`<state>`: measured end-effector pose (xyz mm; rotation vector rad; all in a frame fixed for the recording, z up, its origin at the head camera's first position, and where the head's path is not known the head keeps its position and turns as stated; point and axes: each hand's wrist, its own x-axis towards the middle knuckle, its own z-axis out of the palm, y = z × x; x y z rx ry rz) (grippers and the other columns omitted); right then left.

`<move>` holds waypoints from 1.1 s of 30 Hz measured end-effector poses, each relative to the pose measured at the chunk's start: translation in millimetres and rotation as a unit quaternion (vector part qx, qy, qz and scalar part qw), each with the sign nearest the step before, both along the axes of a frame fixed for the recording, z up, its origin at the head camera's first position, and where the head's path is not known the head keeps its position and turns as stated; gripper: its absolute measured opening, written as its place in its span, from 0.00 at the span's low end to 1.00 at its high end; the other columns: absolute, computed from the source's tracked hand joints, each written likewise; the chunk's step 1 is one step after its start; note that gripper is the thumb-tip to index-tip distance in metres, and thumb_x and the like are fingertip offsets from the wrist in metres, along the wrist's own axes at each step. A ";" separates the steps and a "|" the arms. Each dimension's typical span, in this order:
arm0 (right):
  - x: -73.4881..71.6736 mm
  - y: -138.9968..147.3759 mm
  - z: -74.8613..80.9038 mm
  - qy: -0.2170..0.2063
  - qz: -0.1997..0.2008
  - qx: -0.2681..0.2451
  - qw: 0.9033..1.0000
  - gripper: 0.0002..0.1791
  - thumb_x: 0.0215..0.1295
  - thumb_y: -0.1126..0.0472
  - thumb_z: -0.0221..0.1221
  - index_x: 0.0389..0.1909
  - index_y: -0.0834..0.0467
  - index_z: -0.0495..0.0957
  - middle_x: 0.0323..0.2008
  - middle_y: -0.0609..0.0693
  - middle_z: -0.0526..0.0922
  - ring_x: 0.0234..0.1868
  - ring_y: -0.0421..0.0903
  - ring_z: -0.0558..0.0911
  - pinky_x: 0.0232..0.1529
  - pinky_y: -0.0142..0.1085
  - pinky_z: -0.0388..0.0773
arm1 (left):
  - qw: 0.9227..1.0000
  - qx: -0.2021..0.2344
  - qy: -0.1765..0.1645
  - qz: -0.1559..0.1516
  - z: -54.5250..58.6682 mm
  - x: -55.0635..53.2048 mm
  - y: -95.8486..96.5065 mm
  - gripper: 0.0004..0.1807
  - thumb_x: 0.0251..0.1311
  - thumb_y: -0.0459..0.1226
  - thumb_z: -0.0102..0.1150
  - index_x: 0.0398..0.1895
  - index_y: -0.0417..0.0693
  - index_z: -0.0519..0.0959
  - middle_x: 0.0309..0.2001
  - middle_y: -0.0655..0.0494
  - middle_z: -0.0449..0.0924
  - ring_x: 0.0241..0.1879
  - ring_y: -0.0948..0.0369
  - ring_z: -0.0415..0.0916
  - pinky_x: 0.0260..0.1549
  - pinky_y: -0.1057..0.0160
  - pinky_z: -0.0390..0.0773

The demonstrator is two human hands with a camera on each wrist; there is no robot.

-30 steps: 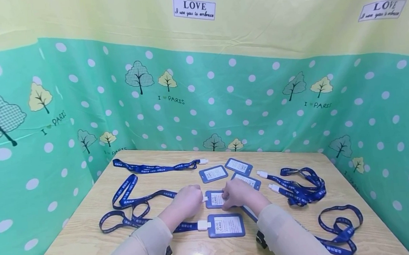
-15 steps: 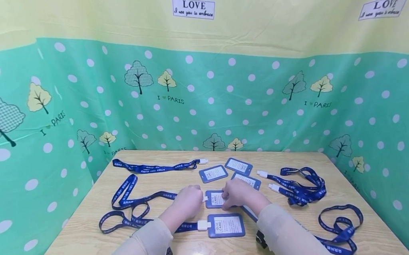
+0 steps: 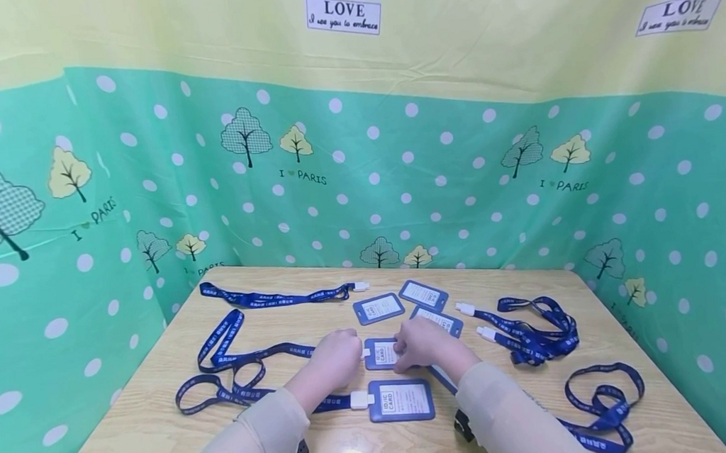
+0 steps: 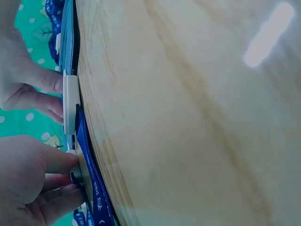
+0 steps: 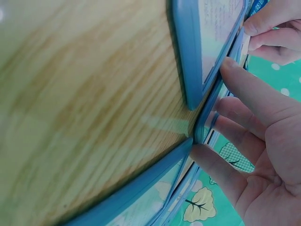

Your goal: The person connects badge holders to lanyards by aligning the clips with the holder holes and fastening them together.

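My left hand (image 3: pixel 334 360) pinches the white clip end of a blue lanyard (image 3: pixel 283 348), right at the left edge of a blue ID card holder (image 3: pixel 382 354). Fingers hide most of that clip in the head view. Over the same holder's right part, my right hand (image 3: pixel 426 342) grips its edges between thumb and fingers; the right wrist view shows the thumb (image 5: pixel 240 77) on the near edge. The holder lies flat on the table. Just in front lies another card holder (image 3: pixel 401 400), joined to a lanyard by a white clip (image 3: pixel 360 400).
Behind the hands lie several card holders (image 3: pixel 379 308). A folded lanyard (image 3: pixel 273 299) stretches along the back left. Bundled lanyards (image 3: pixel 538 333) with white clips sit at right, and a looped lanyard (image 3: pixel 608 413) lies front right. A patterned curtain (image 3: pixel 360 184) encloses the table.
My left hand and forearm have shifted very slightly to the right. The right hand and the card holders stay in place.
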<state>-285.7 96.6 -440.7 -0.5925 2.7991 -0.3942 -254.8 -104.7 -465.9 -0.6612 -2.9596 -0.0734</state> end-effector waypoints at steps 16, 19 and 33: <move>-0.1 2.1 -1.9 -0.012 -0.010 0.004 1.000 0.23 0.50 0.45 0.78 0.47 0.49 0.89 0.56 0.48 0.85 0.60 0.53 0.81 0.60 0.47 0.78 | 1.000 -0.003 -0.014 -0.006 -0.9 -3.5 0.2 0.03 0.59 0.31 0.68 0.36 0.45 0.87 0.45 0.48 0.84 0.43 0.53 0.84 0.47 0.58 0.85; -0.5 3.0 -3.2 -0.009 -0.007 0.002 1.000 0.23 0.50 0.45 0.78 0.47 0.50 0.89 0.56 0.48 0.85 0.60 0.53 0.81 0.60 0.48 0.78 | 1.000 0.004 -0.015 -0.010 -0.9 -5.5 -1.3 0.02 0.60 0.31 0.67 0.35 0.46 0.87 0.42 0.50 0.84 0.40 0.55 0.83 0.44 0.59 0.85; -1.1 2.1 -5.1 -0.004 -0.008 0.014 1.000 0.24 0.50 0.43 0.77 0.47 0.47 0.89 0.57 0.47 0.84 0.61 0.53 0.80 0.61 0.48 0.78 | 0.999 0.016 -0.030 0.008 1.1 -5.4 -2.8 0.03 0.62 0.33 0.66 0.36 0.45 0.87 0.47 0.48 0.85 0.45 0.53 0.84 0.50 0.57 0.84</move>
